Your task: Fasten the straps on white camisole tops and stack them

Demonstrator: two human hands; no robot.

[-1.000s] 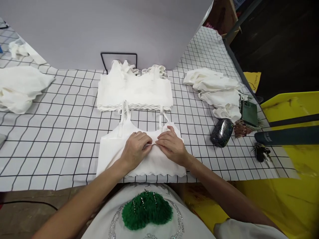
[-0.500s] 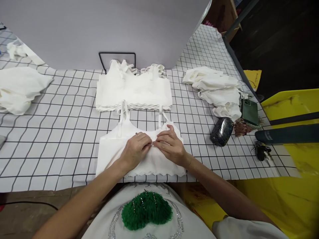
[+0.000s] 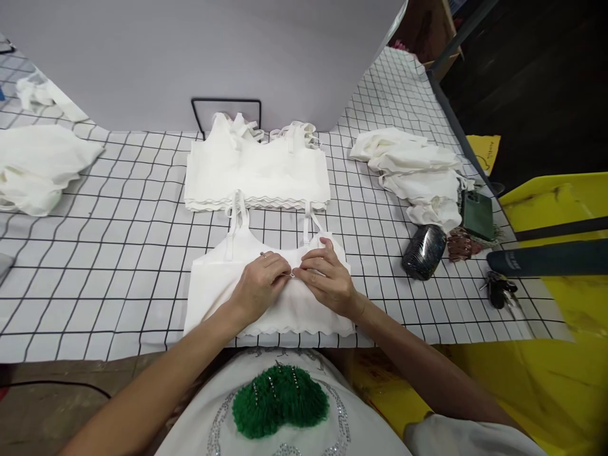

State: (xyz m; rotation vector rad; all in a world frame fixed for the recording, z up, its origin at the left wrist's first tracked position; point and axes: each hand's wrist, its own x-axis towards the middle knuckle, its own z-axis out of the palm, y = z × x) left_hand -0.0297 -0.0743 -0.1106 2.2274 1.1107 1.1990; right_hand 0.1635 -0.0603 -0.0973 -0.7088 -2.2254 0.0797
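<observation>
A white bra top (image 3: 270, 310) with thin shoulder straps lies flat on the table in front of me, its scalloped hem towards my body. My left hand (image 3: 260, 284) rests on its middle, thumb and fingers pinched at the front. Facing it, my right hand (image 3: 329, 278) pinches the same spot, with its index finger raised a little. Between the fingertips shows a tiny white loop or bit of thread, too small to make out. Just beyond lies a neat stack of white bra tops (image 3: 259, 174), straps pointing away.
The table has a white cloth (image 3: 137, 253) with black grid lines. Loose white garments (image 3: 408, 168) lie right, more white fabric (image 3: 42, 164) left. Near the right edge are a black ribbed object (image 3: 424, 252), a green phone (image 3: 477, 214), keys (image 3: 498, 290) and a dark bottle (image 3: 546, 258). A grey panel (image 3: 213, 57) stands behind.
</observation>
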